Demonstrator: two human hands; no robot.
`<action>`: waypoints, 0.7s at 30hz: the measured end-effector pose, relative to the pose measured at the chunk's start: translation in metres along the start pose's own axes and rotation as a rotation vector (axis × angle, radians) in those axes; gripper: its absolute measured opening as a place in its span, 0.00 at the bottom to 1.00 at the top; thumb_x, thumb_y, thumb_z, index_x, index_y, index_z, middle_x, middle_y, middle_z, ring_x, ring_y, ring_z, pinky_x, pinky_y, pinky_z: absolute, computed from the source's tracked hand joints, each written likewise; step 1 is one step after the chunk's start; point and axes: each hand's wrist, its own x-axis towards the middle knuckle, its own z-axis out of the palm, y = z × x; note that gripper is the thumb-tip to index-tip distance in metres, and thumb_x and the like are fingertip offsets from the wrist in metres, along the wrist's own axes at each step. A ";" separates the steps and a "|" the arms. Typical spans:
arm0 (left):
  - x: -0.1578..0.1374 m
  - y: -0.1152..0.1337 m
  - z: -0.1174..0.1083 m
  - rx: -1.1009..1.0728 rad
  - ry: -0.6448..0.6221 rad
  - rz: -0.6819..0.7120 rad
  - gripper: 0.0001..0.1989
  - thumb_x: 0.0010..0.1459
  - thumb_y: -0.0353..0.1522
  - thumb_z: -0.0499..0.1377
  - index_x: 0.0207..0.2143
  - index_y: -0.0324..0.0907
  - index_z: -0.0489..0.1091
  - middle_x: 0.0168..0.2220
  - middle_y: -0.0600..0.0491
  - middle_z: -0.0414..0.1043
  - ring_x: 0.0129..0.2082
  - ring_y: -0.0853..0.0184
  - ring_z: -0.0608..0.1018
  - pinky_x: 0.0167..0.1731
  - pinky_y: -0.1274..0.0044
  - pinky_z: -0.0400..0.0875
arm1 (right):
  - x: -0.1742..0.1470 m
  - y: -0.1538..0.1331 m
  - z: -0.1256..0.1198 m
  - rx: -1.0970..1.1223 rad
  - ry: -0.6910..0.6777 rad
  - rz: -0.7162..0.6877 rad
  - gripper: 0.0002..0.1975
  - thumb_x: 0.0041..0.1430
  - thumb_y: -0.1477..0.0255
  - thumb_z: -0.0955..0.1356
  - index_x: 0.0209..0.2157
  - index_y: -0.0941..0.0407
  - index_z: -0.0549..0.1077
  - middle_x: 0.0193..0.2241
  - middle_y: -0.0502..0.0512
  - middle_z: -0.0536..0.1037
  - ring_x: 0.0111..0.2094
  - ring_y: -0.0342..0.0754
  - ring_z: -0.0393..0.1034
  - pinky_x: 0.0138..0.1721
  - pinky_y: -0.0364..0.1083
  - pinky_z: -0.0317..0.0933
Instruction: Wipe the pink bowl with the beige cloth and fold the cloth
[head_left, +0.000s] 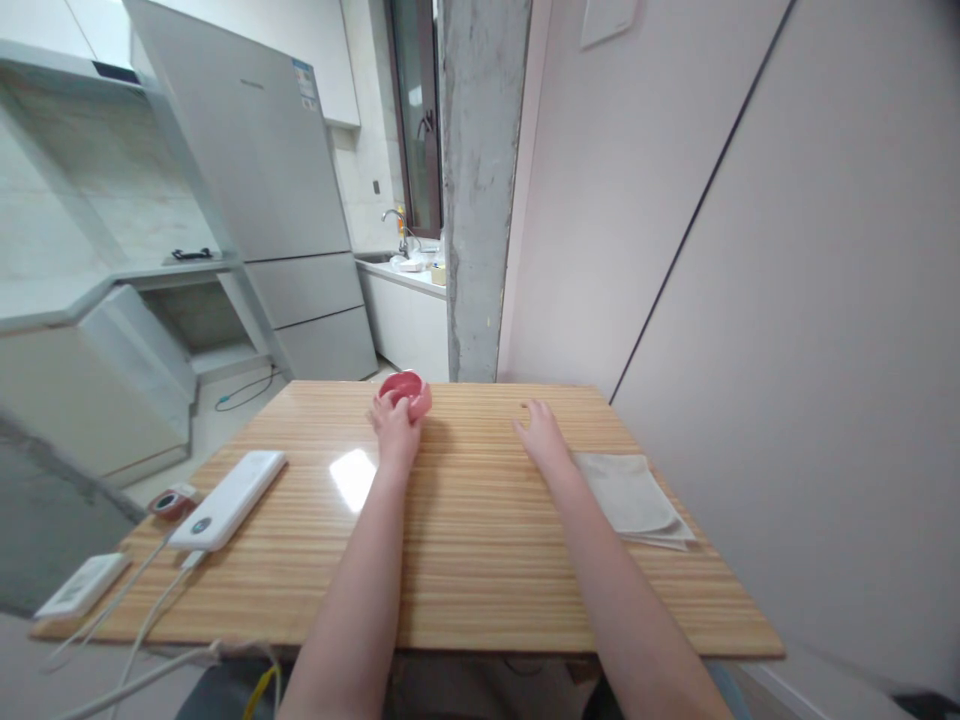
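My left hand [396, 424] is closed on the near rim of a small pink bowl [403, 383] near the table's far edge. The bowl looks tilted, with its opening partly towards me. My fingers cover part of its inside. To the right, my right hand [543, 432] is held out over the wooden table [480, 560], fingers apart and holding nothing. Beside my right forearm lies a folded light grey cloth [634, 495].
At the table's left are a white power bank [229, 500] with a cable, a small red-brown round device [172, 502] and a white flat box [84, 585]. A wall [720, 400] borders the right side. Beyond stand a fridge [247, 130] and a concrete pillar [484, 190].
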 end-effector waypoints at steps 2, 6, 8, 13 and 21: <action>0.002 -0.013 -0.009 0.093 0.095 -0.209 0.13 0.51 0.31 0.57 0.41 0.40 0.70 0.58 0.43 0.57 0.62 0.42 0.52 0.58 0.47 0.44 | 0.002 0.007 -0.004 -0.104 -0.014 0.067 0.16 0.58 0.72 0.63 0.46 0.61 0.71 0.48 0.66 0.71 0.54 0.55 0.64 0.57 0.49 0.54; 0.002 -0.036 -0.016 0.212 0.201 -0.448 0.13 0.51 0.31 0.56 0.41 0.40 0.70 0.58 0.42 0.55 0.61 0.37 0.50 0.55 0.41 0.43 | 0.002 0.009 -0.005 -0.219 -0.062 0.116 0.13 0.59 0.72 0.63 0.43 0.60 0.74 0.45 0.64 0.74 0.50 0.53 0.67 0.52 0.46 0.57; 0.001 -0.044 -0.015 0.246 0.215 -0.483 0.13 0.51 0.32 0.56 0.41 0.40 0.70 0.58 0.42 0.55 0.62 0.38 0.50 0.55 0.42 0.44 | 0.002 0.007 -0.005 -0.255 -0.080 0.131 0.13 0.59 0.71 0.63 0.43 0.59 0.74 0.45 0.63 0.75 0.49 0.52 0.68 0.51 0.46 0.58; -0.001 -0.051 -0.007 0.295 0.203 -0.481 0.13 0.52 0.34 0.57 0.42 0.41 0.71 0.58 0.42 0.56 0.63 0.40 0.49 0.57 0.45 0.46 | 0.003 0.019 -0.012 -0.327 -0.156 0.279 0.12 0.55 0.72 0.65 0.39 0.59 0.77 0.42 0.66 0.76 0.46 0.56 0.71 0.46 0.49 0.61; -0.002 -0.052 -0.005 0.332 0.175 -0.457 0.16 0.53 0.31 0.56 0.45 0.40 0.70 0.58 0.40 0.56 0.64 0.42 0.49 0.58 0.45 0.44 | 0.001 0.054 -0.038 -0.203 -0.176 0.345 0.06 0.46 0.76 0.68 0.27 0.57 0.78 0.27 0.63 0.79 0.38 0.53 0.75 0.38 0.46 0.64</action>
